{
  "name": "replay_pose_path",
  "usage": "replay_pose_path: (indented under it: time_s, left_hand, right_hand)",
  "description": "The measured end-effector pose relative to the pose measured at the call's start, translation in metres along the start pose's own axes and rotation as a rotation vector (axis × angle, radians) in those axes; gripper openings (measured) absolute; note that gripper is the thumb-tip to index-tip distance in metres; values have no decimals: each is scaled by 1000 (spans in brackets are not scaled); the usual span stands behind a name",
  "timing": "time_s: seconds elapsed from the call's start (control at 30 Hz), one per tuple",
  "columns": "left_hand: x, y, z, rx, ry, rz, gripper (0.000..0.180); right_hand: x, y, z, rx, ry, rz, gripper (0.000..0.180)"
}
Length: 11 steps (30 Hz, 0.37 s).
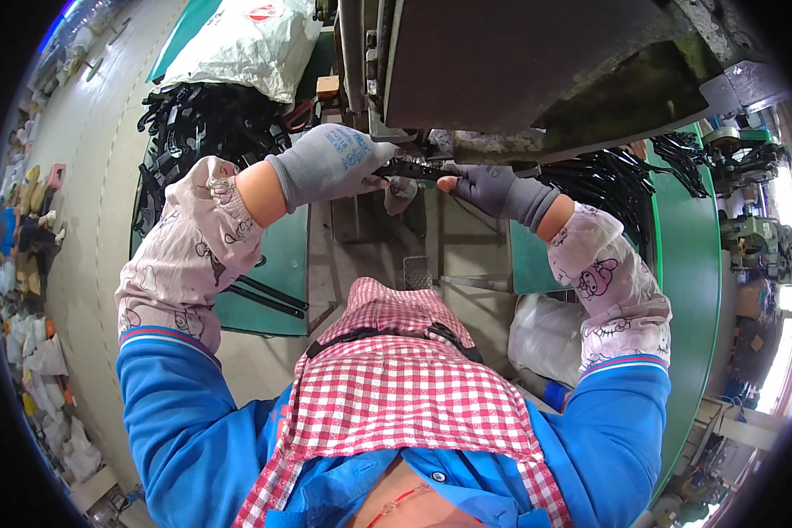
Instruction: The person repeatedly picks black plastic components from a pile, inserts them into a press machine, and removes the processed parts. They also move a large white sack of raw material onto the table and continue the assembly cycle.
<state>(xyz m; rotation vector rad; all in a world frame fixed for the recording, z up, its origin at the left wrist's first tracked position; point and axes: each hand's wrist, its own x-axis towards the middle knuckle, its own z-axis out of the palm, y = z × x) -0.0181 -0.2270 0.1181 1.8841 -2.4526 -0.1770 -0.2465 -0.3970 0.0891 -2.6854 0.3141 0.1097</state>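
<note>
1. Just above the middle of the frame, a thin black strip [411,169] lies level between the person's two gloved hands, tucked right under the lower edge of the big dark machine [537,70] that fills the upper middle and upper right.
2. The left hand [330,163], in a grey glove, is curled over the strip's left end; its fingers are closed down on it, the fingertips hidden against the machine's edge.
3. The right hand [493,189], in a darker grey glove, pinches the strip's right end, thumb tip pressed against it and the other fingers folded under.
4. Both forearms wear pale printed sleeve covers [185,255] over blue sleeves; a red and white checked apron [405,378] fills the lower middle.
5. At the upper left lies a white sack [246,44] with a small red oval mark near its top, slumped above a heap of black strips [202,123] on the green table [277,273].
6. A second bundle of black strips [616,180] fans out at the right, on the green surface behind the right wrist.
7. Below the right forearm, at lower right of centre, sits a pale plastic bag [541,339]; a blue object shows just beneath it, too hidden to tell what it is.
</note>
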Motion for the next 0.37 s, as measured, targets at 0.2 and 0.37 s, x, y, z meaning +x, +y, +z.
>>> replay_pose_path:
  time_s: [0.2,0.37]
  left_hand:
    - [4,-13,9,-85,-56,47,44]
    - [11,-22,4,176,-87,78,50]
  right_hand:
    - [-8,-11,0,-273,210,-99,46]
    - [-1,-3,-1,236,-278,142,44]
